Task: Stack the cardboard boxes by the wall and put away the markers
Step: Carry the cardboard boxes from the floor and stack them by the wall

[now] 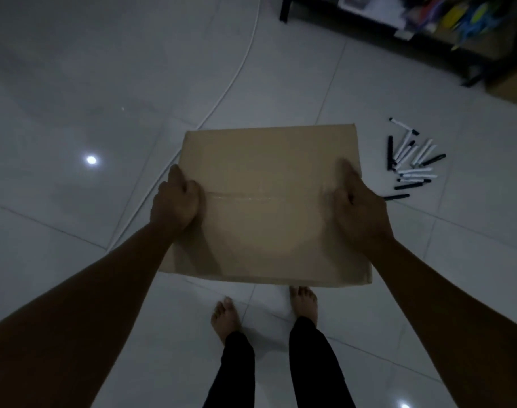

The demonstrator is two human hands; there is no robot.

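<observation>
Left hand (176,198) and right hand (358,201) gripping opposite sides of the box (269,207), fingers curled around edges. Risk of stepping on markers (410,160) on the floor (74,113), view blocked by box.

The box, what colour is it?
Plain brown, with clear tape across the top; the box shows best in the head view.

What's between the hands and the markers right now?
The cardboard box. The left hand and right hand both grip it, so neither is free. The markers lie loose on the floor to its right, with only bare tile between.
</observation>
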